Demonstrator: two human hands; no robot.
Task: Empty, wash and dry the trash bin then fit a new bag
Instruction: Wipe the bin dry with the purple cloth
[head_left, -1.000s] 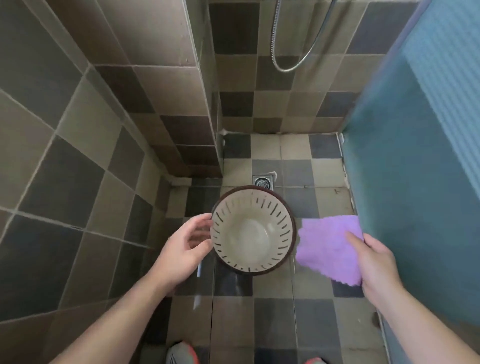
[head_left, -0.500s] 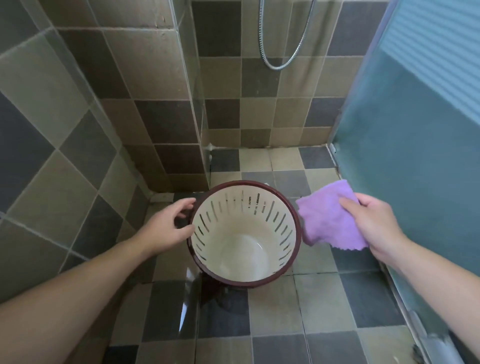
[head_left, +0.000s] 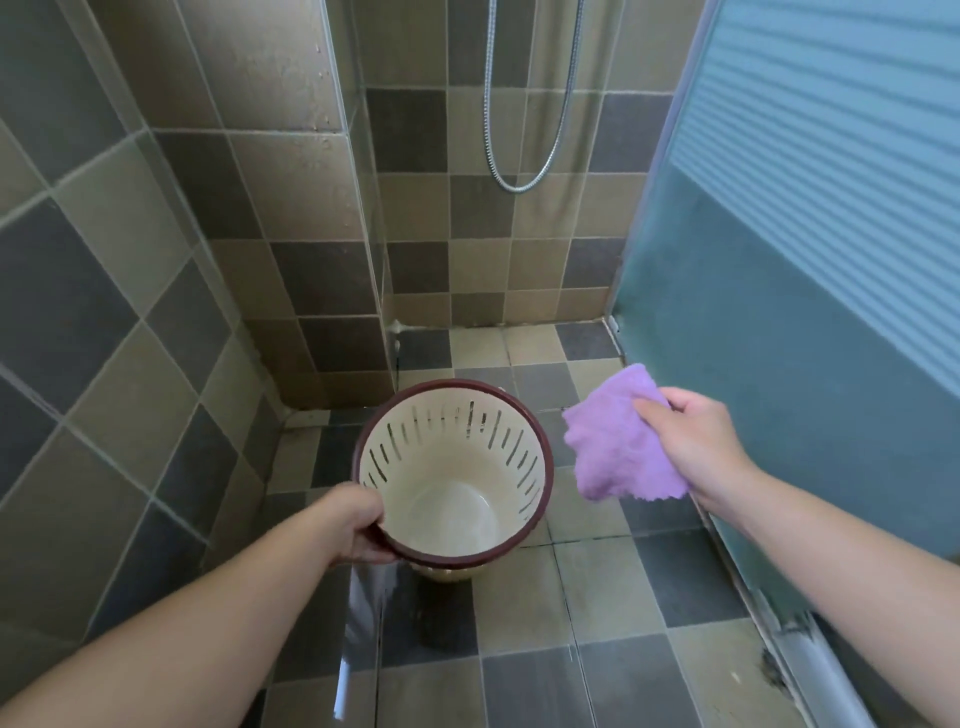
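A person looks down into a tiled shower corner. A cream trash bin (head_left: 452, 475) with a dark red rim and slotted walls sits in the middle of the view, tipped slightly toward the viewer, its inside empty and pale. The left hand (head_left: 358, 525) grips the near left rim, fingers curled round the edge and partly hidden behind it. The right hand (head_left: 696, 441) is to the right of the bin, apart from it, pinching a bunched purple cloth (head_left: 618, 447) between thumb and fingers; the cloth hangs just beside the right rim without touching it. A metal shower hose (head_left: 530, 130) loops on the far wall, and a frosted glass door (head_left: 810, 312) stands along the right. The floor tiles (head_left: 524, 613) near the bin look wet. The step appears to be drying. To do it well, the left hand should hold the rim firm while the cloth goes down inside, wiping the base first, then round the walls, pressing into the slots where water probably lingers, before the rim and outside.
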